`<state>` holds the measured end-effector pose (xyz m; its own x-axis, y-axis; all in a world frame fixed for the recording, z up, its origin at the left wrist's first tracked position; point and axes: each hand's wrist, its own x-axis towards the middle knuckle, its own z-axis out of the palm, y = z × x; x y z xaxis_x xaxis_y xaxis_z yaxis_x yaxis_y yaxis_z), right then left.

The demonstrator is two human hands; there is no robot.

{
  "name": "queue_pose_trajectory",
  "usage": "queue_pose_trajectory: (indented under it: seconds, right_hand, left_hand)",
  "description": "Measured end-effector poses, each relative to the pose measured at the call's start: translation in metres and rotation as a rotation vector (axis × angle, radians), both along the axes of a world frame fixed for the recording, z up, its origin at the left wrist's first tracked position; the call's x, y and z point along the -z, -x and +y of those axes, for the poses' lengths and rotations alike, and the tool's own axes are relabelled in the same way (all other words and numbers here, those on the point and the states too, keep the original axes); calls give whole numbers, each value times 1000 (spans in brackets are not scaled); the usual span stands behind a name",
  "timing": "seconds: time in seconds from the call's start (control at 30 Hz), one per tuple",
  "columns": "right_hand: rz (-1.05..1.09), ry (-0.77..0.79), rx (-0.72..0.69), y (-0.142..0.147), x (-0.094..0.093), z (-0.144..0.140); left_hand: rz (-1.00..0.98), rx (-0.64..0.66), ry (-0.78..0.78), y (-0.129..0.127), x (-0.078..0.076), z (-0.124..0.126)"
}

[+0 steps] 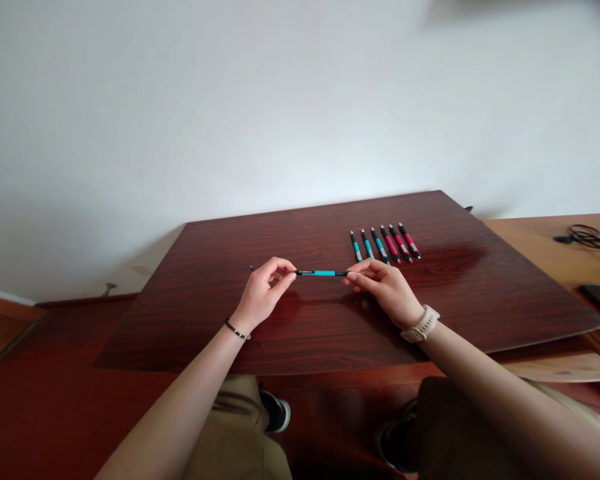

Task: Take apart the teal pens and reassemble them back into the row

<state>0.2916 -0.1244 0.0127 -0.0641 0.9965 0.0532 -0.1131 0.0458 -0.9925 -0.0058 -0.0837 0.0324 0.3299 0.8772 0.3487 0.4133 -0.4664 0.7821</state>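
table (330, 333): dark red wood | on it: six pens (384, 245) in a row, far right

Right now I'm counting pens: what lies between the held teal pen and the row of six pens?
Only bare dark wood table, in the head view, separates the teal pen from the six-pen row.

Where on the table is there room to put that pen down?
Bare room: the dark red-brown wooden tabletop right of the row of six teal and red pens, and the wide left part past the left hand. Crowded: around that row, just behind the right hand holding the teal pen.
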Motion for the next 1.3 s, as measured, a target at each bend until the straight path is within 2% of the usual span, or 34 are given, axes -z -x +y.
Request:
queue_pose_trajectory:
  seconds: [1.13,1.3]
  right_hand:
    - [27,6,-4,0,1,1]
    - [29,9,-5,0,1,1]
  left_hand:
    - [-11,-14,8,0,1,1]
    - [13,5,18,-1,-3,-2]
